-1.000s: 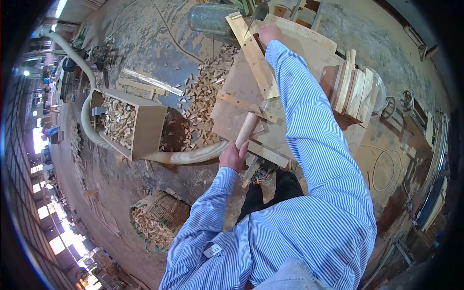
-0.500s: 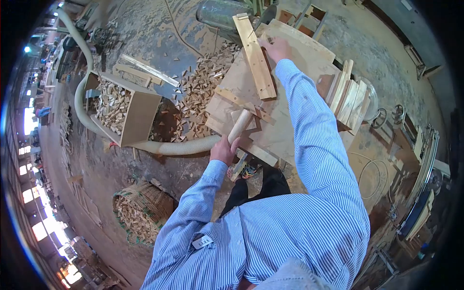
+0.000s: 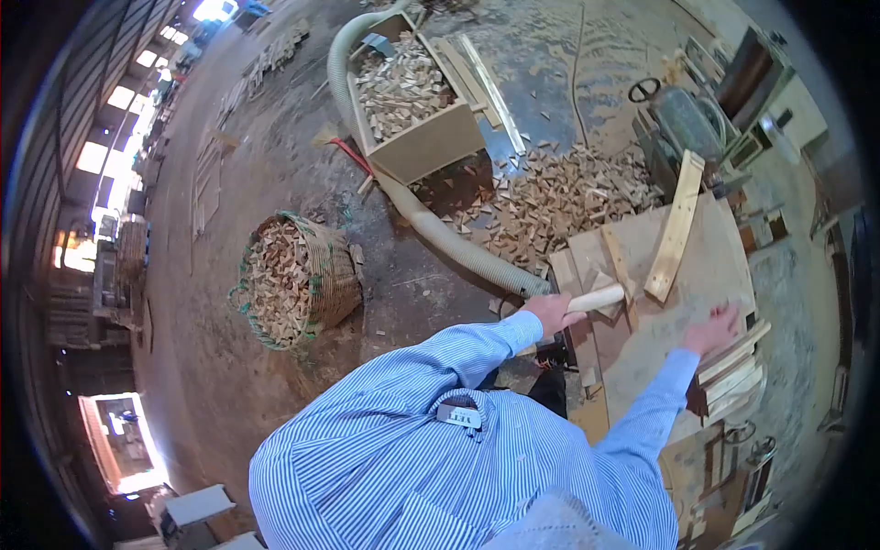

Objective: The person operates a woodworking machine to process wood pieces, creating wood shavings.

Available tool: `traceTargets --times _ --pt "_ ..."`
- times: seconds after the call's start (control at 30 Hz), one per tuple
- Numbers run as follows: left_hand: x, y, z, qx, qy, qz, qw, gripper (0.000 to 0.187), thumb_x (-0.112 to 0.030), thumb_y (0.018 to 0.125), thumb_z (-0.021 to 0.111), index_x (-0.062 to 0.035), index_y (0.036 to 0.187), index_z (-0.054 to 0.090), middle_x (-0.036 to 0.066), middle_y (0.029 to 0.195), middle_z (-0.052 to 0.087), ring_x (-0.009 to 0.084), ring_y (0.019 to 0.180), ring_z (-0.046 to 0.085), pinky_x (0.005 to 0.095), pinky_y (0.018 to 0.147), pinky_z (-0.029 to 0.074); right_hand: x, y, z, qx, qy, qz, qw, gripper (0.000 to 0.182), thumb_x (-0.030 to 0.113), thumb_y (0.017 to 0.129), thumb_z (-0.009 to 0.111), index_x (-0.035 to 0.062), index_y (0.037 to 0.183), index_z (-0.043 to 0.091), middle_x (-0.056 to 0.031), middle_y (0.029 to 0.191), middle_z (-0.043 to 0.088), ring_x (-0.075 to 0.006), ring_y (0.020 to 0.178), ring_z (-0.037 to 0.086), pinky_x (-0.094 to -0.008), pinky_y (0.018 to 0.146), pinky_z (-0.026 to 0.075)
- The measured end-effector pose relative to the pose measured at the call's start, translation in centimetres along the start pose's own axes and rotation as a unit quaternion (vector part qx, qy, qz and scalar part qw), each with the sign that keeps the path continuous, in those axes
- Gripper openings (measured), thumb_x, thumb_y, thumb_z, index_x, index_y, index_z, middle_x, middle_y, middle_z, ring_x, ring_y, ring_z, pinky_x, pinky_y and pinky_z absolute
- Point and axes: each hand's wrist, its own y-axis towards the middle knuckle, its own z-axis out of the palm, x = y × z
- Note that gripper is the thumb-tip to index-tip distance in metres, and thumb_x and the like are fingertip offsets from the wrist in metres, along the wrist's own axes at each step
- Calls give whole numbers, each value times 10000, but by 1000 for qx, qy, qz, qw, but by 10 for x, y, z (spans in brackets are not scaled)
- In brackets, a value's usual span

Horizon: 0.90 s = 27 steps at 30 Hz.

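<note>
My left hand (image 3: pixel 554 314) is wrapped round a pale, rounded wooden handle (image 3: pixel 596 300) at the near left part of the worktable. The handle meets a small wooden block and a thin strip (image 3: pixel 620 275) on the tabletop. My right hand (image 3: pixel 713 332) is over the table's right side, beside a stack of wood pieces (image 3: pixel 731 378), with fingers apart and nothing visible in them. A long board with holes (image 3: pixel 675 227) lies on the tabletop (image 3: pixel 655 330), apart from both hands, reaching toward the machine.
A green machine (image 3: pixel 687 124) stands beyond the table. Wood offcuts (image 3: pixel 573 197) cover the floor beside it. A ribbed hose (image 3: pixel 458 243) runs from the table past a box of offcuts (image 3: pixel 431 147). A woven basket (image 3: pixel 332 284) of scraps stands to the left.
My right hand has come back from the far end of the table to beside the wood stack. The view has turned leftward. My left hand still grips the handle.
</note>
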Motion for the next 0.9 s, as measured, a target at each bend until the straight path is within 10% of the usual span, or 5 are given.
traceTargets --times 0.13,0.23,0.3,0.4,0.9 --pt "9 -15 -10 -10 -22 13 1000 640 -625 1000 501 7 1058 590 257 905 704 449 870 695 530 776 550 8 -6 1 -161 117 47 979 323 229 1020 573 36 1266 655 -75 1089 660 -191 939 613 -347 864 521" --pt "13 -29 -17 5 -20 1 1000 648 -633 1000 495 3 1070 597 260 924 706 448 885 694 528 784 549 -47 -38 101 151 -197 -368 896 325 213 1015 562 29 1265 658 -93 1214 686 -231 1113 638 -362 967 507" --pt "26 -32 -7 -11 -31 19 999 637 -623 1005 494 0 1073 605 262 943 708 444 905 695 525 796 549 28 -162 194 478 -126 -226 839 403 231 966 684 5 1299 660 -133 1291 694 -241 1187 643 -349 1025 479" --pt "40 -39 -3 -16 -13 23 1000 615 -604 1002 506 -3 1076 615 257 962 717 438 917 701 521 812 552 53 -247 225 551 -213 -502 632 414 264 917 749 24 1250 693 -182 1234 695 -337 1156 645 -412 1007 491" --pt "63 -79 -18 -43 -40 39 997 585 -592 998 530 -19 1066 629 222 888 729 420 831 721 524 740 572 -51 -273 -132 321 -488 -333 740 501 216 980 671 -10 1407 537 -258 1492 464 -440 1376 451 -492 1135 391"
